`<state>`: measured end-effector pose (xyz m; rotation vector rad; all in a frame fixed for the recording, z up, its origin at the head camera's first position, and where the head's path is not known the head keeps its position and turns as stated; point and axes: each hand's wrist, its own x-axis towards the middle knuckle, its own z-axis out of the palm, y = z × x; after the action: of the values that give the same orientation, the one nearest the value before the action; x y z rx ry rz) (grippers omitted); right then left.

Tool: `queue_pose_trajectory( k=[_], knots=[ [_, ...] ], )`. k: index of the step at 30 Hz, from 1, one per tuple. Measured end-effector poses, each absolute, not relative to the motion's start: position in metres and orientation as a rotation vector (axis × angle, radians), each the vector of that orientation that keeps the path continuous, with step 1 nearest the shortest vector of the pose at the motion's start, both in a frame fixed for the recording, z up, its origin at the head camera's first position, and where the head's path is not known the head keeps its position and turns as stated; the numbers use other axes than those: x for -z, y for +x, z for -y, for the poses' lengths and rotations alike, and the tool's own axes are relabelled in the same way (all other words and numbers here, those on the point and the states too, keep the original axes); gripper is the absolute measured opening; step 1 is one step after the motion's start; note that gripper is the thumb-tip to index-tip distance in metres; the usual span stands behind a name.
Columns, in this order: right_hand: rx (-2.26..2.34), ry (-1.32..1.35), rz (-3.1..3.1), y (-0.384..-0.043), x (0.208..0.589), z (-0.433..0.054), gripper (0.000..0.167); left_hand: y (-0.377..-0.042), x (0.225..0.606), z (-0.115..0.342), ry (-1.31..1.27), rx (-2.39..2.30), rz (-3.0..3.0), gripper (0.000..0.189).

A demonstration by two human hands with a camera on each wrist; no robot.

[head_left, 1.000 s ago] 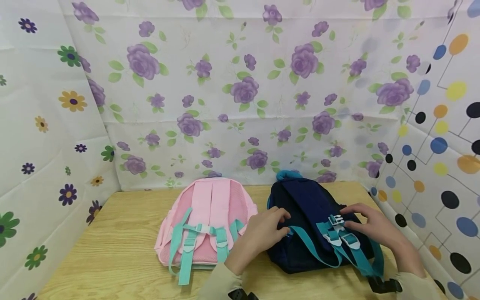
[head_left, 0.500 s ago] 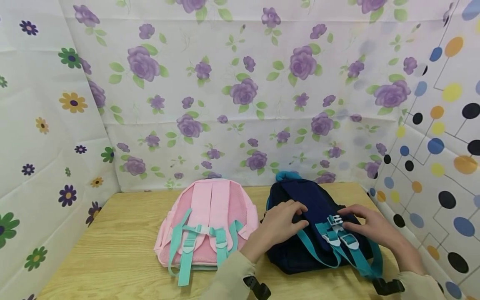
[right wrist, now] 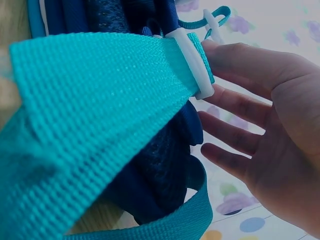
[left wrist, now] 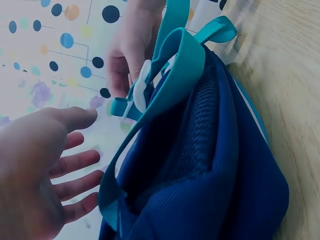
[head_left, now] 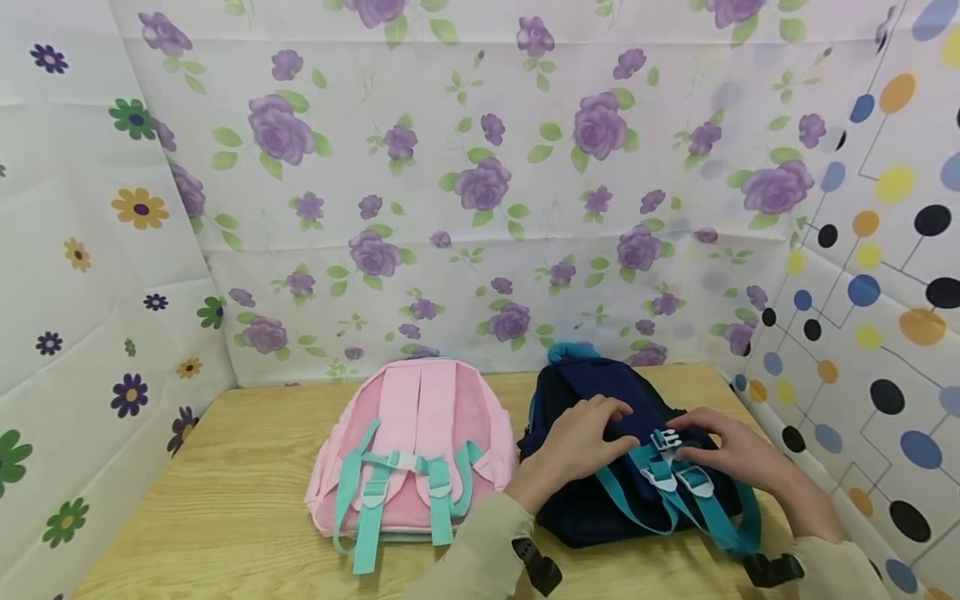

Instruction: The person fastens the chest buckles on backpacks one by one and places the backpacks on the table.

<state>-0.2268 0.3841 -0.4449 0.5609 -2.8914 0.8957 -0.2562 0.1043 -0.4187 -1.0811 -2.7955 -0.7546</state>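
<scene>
A navy backpack (head_left: 573, 521) with teal straps (head_left: 718, 523) lies back side up on the right of the table. My left hand (head_left: 576, 443) hovers over its left half, fingers spread and slightly bent. In the left wrist view, that left hand (left wrist: 45, 165) holds nothing, beside a looped teal strap (left wrist: 186, 75). My right hand (head_left: 738, 450) is at the bag's right side, thumb and forefinger close around a white pronged buckle (head_left: 667, 439). The right wrist view shows the right hand's fingers (right wrist: 232, 105) loosely bent beside a white strap slider (right wrist: 192, 62).
Left of the navy bag lies a pink backpack (head_left: 418, 400) with mint straps and its chest buckle fastened. Both bags rest on a wood-grain table (head_left: 225, 467). Patterned cloth (head_left: 480, 183) hangs behind, and more covers both sides.
My left hand has moved right, from the navy backpack's left edge to over its back panel, off the teal strap end near it. The right hand stays by the buckle.
</scene>
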Motion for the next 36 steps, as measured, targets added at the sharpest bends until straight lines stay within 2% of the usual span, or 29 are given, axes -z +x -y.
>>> queue_pose_trajectory(
  k=[11, 16, 30, 36],
  knots=[
    [-0.932, 0.560, 2.960, -0.232, 0.445, -0.384, 0.040, -0.258, 0.430, -0.126, -1.091, 0.687, 2.797, 0.048],
    [-0.950, 0.615, 2.960, -0.233, 0.445, -0.384, 0.035, -0.258, 0.432, -0.135, -1.107, 0.681, 2.800, 0.048],
    [-0.906, 0.787, 2.936, -0.241, 0.447, -0.382, 0.018, -0.259, 0.435, -0.146, -1.134, 0.627, 2.795, 0.034],
    [-0.876, 0.790, 2.960, -0.242, 0.448, -0.381, 0.020, -0.259, 0.437, -0.150, -1.116, 0.616, 2.792, 0.032]
  ],
)
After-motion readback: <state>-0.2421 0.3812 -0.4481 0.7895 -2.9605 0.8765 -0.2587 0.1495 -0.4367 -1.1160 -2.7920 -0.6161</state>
